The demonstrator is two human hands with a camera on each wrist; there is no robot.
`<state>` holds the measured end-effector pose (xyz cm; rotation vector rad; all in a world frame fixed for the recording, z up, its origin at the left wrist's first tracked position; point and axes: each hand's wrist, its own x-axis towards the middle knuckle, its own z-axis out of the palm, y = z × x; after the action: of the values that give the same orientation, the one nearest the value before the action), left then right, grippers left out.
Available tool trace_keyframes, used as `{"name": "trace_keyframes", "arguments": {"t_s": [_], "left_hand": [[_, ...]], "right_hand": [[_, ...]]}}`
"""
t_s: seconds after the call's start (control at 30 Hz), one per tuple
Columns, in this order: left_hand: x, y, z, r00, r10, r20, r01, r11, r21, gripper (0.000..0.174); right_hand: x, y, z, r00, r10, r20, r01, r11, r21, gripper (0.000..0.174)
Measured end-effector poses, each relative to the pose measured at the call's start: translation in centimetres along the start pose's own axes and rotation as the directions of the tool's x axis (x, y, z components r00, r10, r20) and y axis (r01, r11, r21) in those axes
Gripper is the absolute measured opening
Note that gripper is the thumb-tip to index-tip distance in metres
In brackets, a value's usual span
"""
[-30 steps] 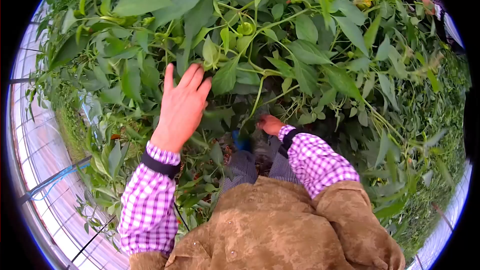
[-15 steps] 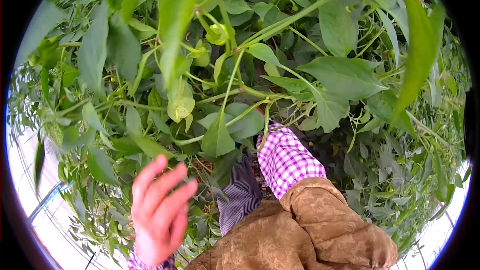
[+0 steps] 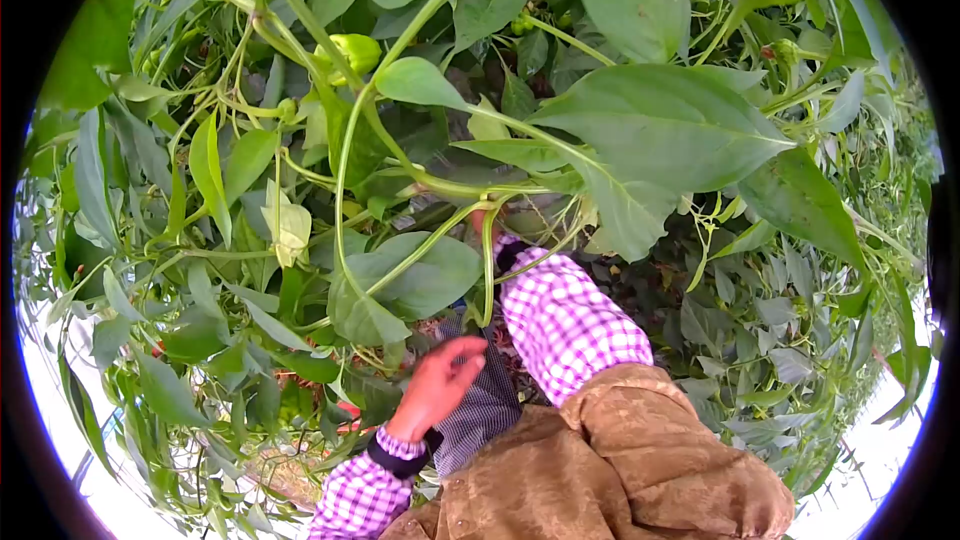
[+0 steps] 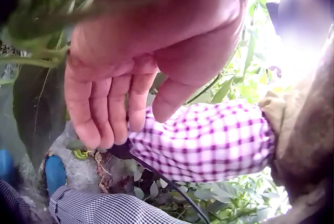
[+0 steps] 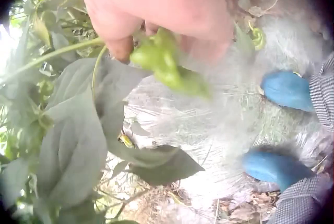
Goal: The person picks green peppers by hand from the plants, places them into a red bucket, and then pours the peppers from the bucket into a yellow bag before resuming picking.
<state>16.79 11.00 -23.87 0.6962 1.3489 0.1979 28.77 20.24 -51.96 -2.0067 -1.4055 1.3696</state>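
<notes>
In the right wrist view my right hand [image 5: 162, 7] holds a wrinkled green pepper [image 5: 169, 65], its fingers curled at one end while the rest hangs free over the ground. Leaves and stems mostly hide that hand in the head view. My left hand [image 3: 437, 390] hovers low in front of my trousers, its fingers loosely bent and nothing in them. Seen from the left wrist, the left fingers [image 4: 120, 104] hang in front of the right checked sleeve [image 4: 203, 140]. Another green pepper [image 3: 352, 55] hangs on the plant at upper left.
Large leaves [image 3: 660, 125] and branching stems [image 3: 430, 180] spread over and around both arms. A green pepper [image 5: 257, 37] lies on the plastic-covered ground [image 5: 219, 130] near my blue shoes [image 5: 287, 91]. Dry leaf litter [image 5: 245, 208] lies beside them.
My left hand has drawn back from the leaves and come down and inward towards my trousers. The right arm has reached further under the foliage, and the head view has come closer to the plant.
</notes>
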Motion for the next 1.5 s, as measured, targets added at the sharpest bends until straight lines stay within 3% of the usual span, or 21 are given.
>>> {"name": "trace_keyframes", "arguments": {"t_s": [0.2, 0.3, 0.33, 0.43, 0.5, 0.6, 0.63, 0.67, 0.7, 0.77, 0.83, 0.87, 1.0, 1.1, 1.17, 1.2, 1.23, 1.27, 1.3, 1.37, 1.5], "left_hand": [[6.6, -3.4, -0.2, 0.992, -0.075, -0.1, 0.083, 0.994, 0.074, 0.036], [9.0, -3.9, 1.0, 0.979, -0.174, -0.104, 0.165, 0.982, -0.089, 0.038], [9.5, -3.7, 1.1, 0.967, -0.227, -0.114, 0.206, 0.963, -0.173, 0.038], [9.3, -1.5, 0.6, 0.979, -0.198, -0.052, 0.181, 0.955, -0.236, 0.037], [9.9, -3.0, 0.5, 0.961, -0.251, -0.119, 0.221, 0.951, -0.216, 0.038], [8.7, -1.3, 0.2, 0.976, -0.178, -0.128, 0.114, 0.911, -0.396, 0.039], [8.5, -1.1, -0.2, 0.99, -0.117, -0.076, 0.076, 0.909, -0.409, 0.039], [7.7, -0.3, -1.6, 0.997, -0.075, -0.024, 0.059, 0.918, -0.391, 0.039], [7.7, -0.7, -1.8, 0.998, -0.06, -0.01, 0.051, 0.922, -0.384, 0.039], [7.2, -1.5, -2.5, 0.977, -0.084, 0.196, 0.145, 0.936, -0.32, 0.048], [5.7, -0.2, -2.3, 0.989, -0.104, 0.104, 0.141, 0.866, -0.479, 0.051], [5.6, 0.3, -2.0, 0.987, -0.124, 0.1, 0.157, 0.847, -0.508, 0.052], [5.7, -1.6, -1.7, 0.976, -0.112, 0.185, 0.183, 0.882, -0.434, 0.051], [6.1, -3.0, -1.1, 0.928, -0.226, 0.298, 0.343, 0.832, -0.436, 0.045], [6.0, -6.2, -2.1, 0.871, -0.209, 0.445, 0.424, 0.778, -0.464, 0.04], [5.7, -6.4, -2.1, 0.863, -0.136, 0.486, 0.4, 0.772, -0.493, 0.038], [5.5, -6.8, -1.9, 0.849, -0.064, 0.525, 0.38, 0.764, -0.522, 0.036], [5.4, -7.3, -1.9, 0.802, -0.04, 0.597, 0.449, 0.7, -0.556, 0.04], [5.4, -7.7, -1.9, 0.799, -0.041, 0.599, 0.451, 0.701, -0.553, 0.04], [5.5, -8.4, -1.8, 0.763, -0.064, 0.643, 0.496, 0.696, -0.519, 0.05], [5.2, -8.5, -1.5, 0.816, -0.02, 0.577, 0.417, 0.712, -0.565, 0.062]], "right_hand": [[-5.0, 4.8, -4.0, 0.996, -0.072, 0.055, 0.069, 0.996, 0.051, 0.024], [-6.0, 1.8, -6.8, 0.999, 0.004, 0.054, 0.013, 0.953, -0.302, 0.029], [-6.2, 0.9, -8.0, 0.968, 0.025, 0.248, 0.1, 0.871, -0.481, 0.031], [-11.5, -0.3, -10.3, 0.95, -0.132, 0.284, 0.027, 0.939, 0.343, 0.046], [-11.6, -3.4, -9.6, 0.879, 0.227, 0.42, -0.43, 0.758, 0.491, 0.043], [-13.3, -8.6, -12.6, 0.932, 0.155, 0.326, -0.345, 0.648, 0.679, 0.038], [-13.2, -7.1, -12.3, 0.839, 0.206, 0.504, -0.544, 0.334, 0.77, 0.036], [-13.7, -11.7, -13.6, 0.802, 0.244, 0.545, -0.593, 0.216, 0.776, 0.033], [-13.6, -11.7, -12.5, 0.83, 0.308, 0.466, -0.557, 0.505, 0.659, 0.033], [-14.5, -12.1, -12.3, 0.819, 0.259, 0.512, -0.565, 0.521, 0.64, 0.034], [-14.9, -11.8, -12.2, 0.853, 0.079, 0.517, -0.427, 0.675, 0.601, 0.038], [-14.4, -12.1, -13.2, 0.847, -0.016, 0.531, -0.166, 0.942, 0.293, 0.045], [-14.8, -8.3, -12.5, 0.747, -0.06, 0.662, -0.221, 0.917, 0.332, 0.054], [-13.2, -6.2, -17.1, 0.393, 0.1, 0.914, -0.567, 0.809, 0.155, 0.056], [-12.0, -1.4, -17.9, 0.344, 0.244, 0.907, -0.54, 0.842, -0.022, 0.051], [-10.6, 0.1, -19.1, 0.476, 0.366, 0.799, -0.485, 0.868, -0.109, 0.04], [-8.9, 3.0, -20.3, 0.757, 0.153, 0.636, -0.096, 0.988, -0.124, 0.03], [-7.2, 4.2, -20.7, 0.944, 0.032, 0.327, 0.063, 0.96, -0.274, 0.026], [-5.5, 3.4, -21.9, 0.995, 0.075, 0.072, -0.057, 0.972, -0.227, 0.024], [-1.2, 4.2, -22.6, 0.921, -0.289, -0.261, 0.156, 0.888, -0.433, 0.022], [4.6, 5.9, -19.3, 0.924, -0.291, -0.249, 0.09, 0.796, -0.599, 0.022]]}}
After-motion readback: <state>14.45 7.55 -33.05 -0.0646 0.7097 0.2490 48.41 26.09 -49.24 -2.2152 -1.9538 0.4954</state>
